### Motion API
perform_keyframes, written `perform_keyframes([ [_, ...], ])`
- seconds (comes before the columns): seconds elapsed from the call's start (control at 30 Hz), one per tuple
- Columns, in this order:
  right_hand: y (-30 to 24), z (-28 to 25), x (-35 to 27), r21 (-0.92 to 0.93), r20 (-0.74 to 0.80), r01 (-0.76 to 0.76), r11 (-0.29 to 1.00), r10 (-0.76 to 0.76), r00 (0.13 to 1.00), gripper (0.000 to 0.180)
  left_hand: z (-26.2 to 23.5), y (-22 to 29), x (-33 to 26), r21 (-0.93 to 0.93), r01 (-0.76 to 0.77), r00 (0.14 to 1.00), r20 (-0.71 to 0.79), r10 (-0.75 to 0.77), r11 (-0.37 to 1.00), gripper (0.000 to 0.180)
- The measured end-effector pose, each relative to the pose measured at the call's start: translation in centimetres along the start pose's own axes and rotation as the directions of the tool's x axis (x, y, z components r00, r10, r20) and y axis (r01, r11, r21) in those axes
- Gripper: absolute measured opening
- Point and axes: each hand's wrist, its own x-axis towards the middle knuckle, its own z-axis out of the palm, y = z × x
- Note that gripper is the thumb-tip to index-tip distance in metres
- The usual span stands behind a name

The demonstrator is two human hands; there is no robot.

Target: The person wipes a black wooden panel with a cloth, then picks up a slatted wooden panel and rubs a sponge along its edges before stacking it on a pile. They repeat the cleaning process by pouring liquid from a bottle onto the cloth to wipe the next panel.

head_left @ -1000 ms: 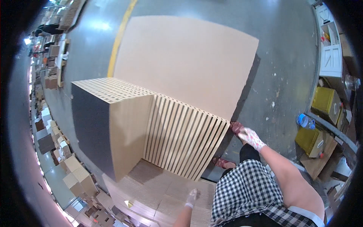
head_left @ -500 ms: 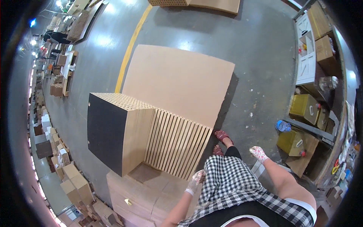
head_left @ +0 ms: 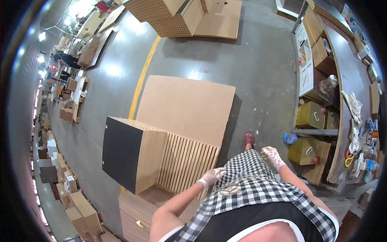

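My left hand, in a white patterned glove, hangs beside my black-and-white checked apron. Its fingers are loosely stretched and nothing shows in them. My right hand, gloved alike, is held off the apron's right side with its fingers curled in, no object visible. Nearest the left hand is a slatted wooden panel. It joins a box-like cabinet part with a black face and a dotted top edge. Behind them lies a large tan board.
A wood-grain drawer unit stands at lower left. On the right, a workbench carries scissors and cloths; yellow cans and a blue-capped bottle sit beneath. Another furniture piece stands ahead. A person is far left.
My view has shifted: the furniture ahead and the bench show more fully, and the tan board appears lower. My left hand's fingers have loosened; my right hand has come closer to the apron.
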Motion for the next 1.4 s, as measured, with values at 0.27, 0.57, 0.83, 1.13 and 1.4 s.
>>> perform_keyframes([
  [0.27,-9.9,-7.1,3.3,-0.125,0.019,0.183,0.975,-0.182,0.983,0.027,-2.9,5.1,16.0,0.317,-0.286,0.939,0.279,0.199,0.904,0.041],
  [0.57,-30.7,-15.6,9.5,-0.304,0.025,0.449,0.840,-0.464,0.885,0.034,-12.8,26.5,32.1,0.152,-0.298,0.926,0.287,0.247,0.942,0.034],
  [0.83,-47.3,-18.7,16.4,0.088,0.090,0.460,0.883,-0.467,0.879,0.027,-24.2,34.3,49.0,-0.284,0.028,0.961,0.272,0.052,0.959,0.042],
  [1.13,-65.7,-29.3,21.9,0.065,-0.204,0.611,0.789,-0.589,0.782,0.024,-35.3,45.8,75.0,-0.025,-0.374,0.916,0.151,0.373,0.927,0.034],
  [1.4,-80.9,-44.2,20.3,-0.369,-0.720,0.726,0.580,-0.673,0.171,0.021,-30.6,71.6,89.7,-0.522,-0.370,0.838,0.170,0.519,0.769,0.038],
])
